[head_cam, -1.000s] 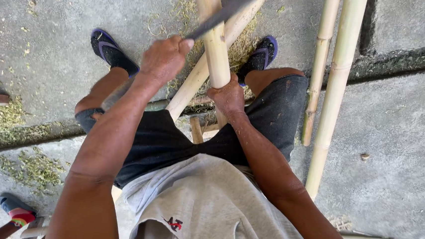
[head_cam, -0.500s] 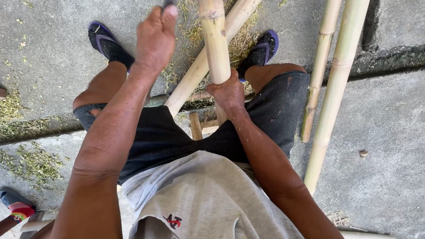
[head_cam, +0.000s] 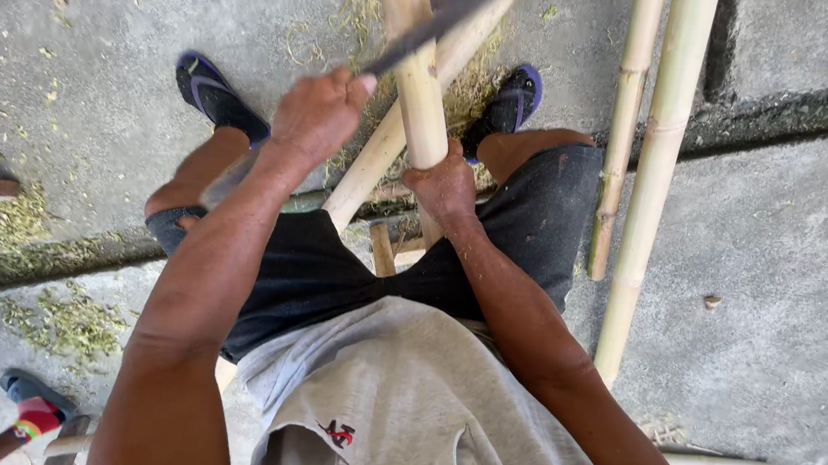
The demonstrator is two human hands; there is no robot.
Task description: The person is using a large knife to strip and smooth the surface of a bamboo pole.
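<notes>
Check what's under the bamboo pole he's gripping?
A second peeled pole crosses beneath the held pole, over straw-like shavings on concrete. The right hand covers the held pole's lower part; where its end rests is hidden.

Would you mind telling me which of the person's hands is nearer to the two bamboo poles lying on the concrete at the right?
The right hand. It grips the peeled bamboo pole beside the right knee, closer to those two bamboo poles; the left hand, holding the long blade, is farther left.

Pale yellow bamboo pole, dark grey blade, blue-edged black sandals, grey shirt, black shorts
</notes>
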